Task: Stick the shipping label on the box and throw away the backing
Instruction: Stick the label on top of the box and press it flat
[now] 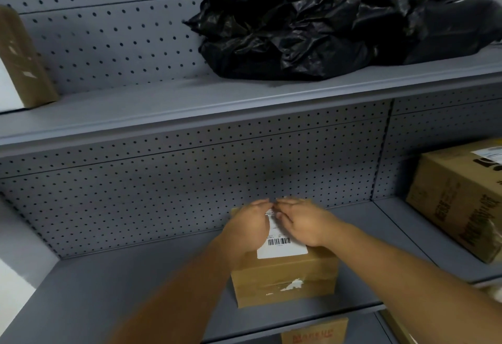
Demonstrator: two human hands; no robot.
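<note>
A small brown cardboard box stands on the grey middle shelf. A white shipping label with a barcode lies on its top. My left hand rests flat on the label's left part, fingers together and pointing away. On the label's right part lies my right hand, also flat. The fingertips of both hands almost meet at the label's far edge. Neither hand grips anything. No backing paper shows.
A crumpled black plastic bag fills the upper shelf at right. A brown-taped parcel leans at the upper shelf's left. A larger cardboard box sits at the right of the middle shelf. Another box lies on the shelf below.
</note>
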